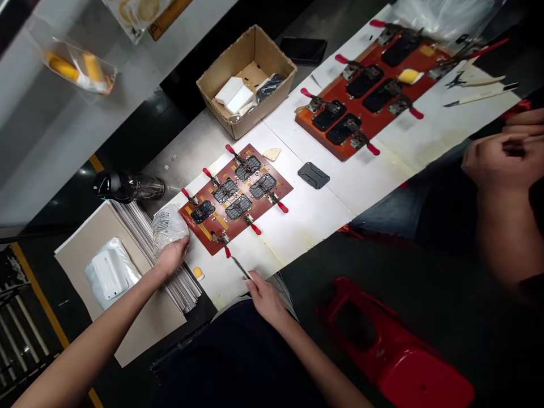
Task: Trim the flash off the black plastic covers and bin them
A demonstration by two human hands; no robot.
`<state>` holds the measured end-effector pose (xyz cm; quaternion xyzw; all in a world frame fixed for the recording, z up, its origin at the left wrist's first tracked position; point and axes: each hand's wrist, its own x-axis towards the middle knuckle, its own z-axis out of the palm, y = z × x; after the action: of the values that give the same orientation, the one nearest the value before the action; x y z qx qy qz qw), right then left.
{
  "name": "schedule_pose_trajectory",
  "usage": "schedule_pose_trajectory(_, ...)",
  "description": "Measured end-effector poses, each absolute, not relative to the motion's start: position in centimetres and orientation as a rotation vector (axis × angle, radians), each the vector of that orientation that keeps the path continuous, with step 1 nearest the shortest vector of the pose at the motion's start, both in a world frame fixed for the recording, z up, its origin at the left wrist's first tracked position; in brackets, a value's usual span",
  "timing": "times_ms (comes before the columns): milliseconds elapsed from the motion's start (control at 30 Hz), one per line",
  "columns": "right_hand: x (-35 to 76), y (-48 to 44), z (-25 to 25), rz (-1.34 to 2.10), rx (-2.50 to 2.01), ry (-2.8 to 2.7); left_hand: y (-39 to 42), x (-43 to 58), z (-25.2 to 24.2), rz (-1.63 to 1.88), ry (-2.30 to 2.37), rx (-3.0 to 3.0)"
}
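Note:
My left hand (172, 255) is closed on a clear plastic bag (168, 225) at the left end of a red clamp board (203, 233). That board carries several dark parts held by red-handled toggle clamps. My right hand (264, 294) grips a thin metal tool (241, 267) like tweezers, its tip pointing at the board's near corner. A loose black plate (313, 174) lies on the white table to the right of the board.
A second, larger clamp board (335, 148) sits further right, in front of another person whose hands (501, 156) are closed together. A cardboard box (238, 127), a black bottle (123, 186), a stack of sheets (182, 289), a bagged white item (109, 275) and a red stool (395, 351) surround me.

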<state>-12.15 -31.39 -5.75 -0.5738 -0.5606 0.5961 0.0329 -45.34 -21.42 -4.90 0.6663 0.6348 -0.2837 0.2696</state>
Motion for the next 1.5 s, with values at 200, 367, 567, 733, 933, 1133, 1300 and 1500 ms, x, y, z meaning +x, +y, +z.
schedule_pose_trajectory(200, -19.6, -29.0, -7.0, 2.031, -1.53, -1.777, -20.8, -48.0, -3.1, -0.656, 1.607, 1.784)
schedule_pose_trajectory(367, -24.3, -27.2, -7.4, 1.968, -1.529, -1.808, -20.3, -49.2, -0.8, -0.57, 1.575, 1.765)
schedule_pose_trajectory(567, -27.9, -25.9, -7.3, 1.876, -1.435, -1.869, -19.7, -50.0, 0.7, -0.491, 1.665, 1.712)
schedule_pose_trajectory(733, -29.3, -25.4, -7.4, 1.818, -1.428, -1.885, -19.1, -50.4, 1.0, -0.462, 1.644, 1.691)
schedule_pose_trajectory(933, -29.8, -24.9, -7.7, 1.792, -1.43, -1.918, -18.3, -50.2, 1.6, -0.419, 1.618, 1.749)
schedule_pose_trajectory(1133, -29.8, -24.7, -7.7, 1.774, -1.419, -1.941, -18.1, -50.1, 1.9, -0.379, 1.586, 1.772)
schedule_pose_trajectory(1300, -30.0, -24.7, -7.9, 1.763, -1.4, -1.942, -18.0, -50.1, 2.0, -0.383, 1.572, 1.771)
schedule_pose_trajectory(1500, -30.1, -24.7, -8.3, 1.75, -1.403, -1.949, -17.6, -50.3, 1.9, -0.395, 1.516, 1.766)
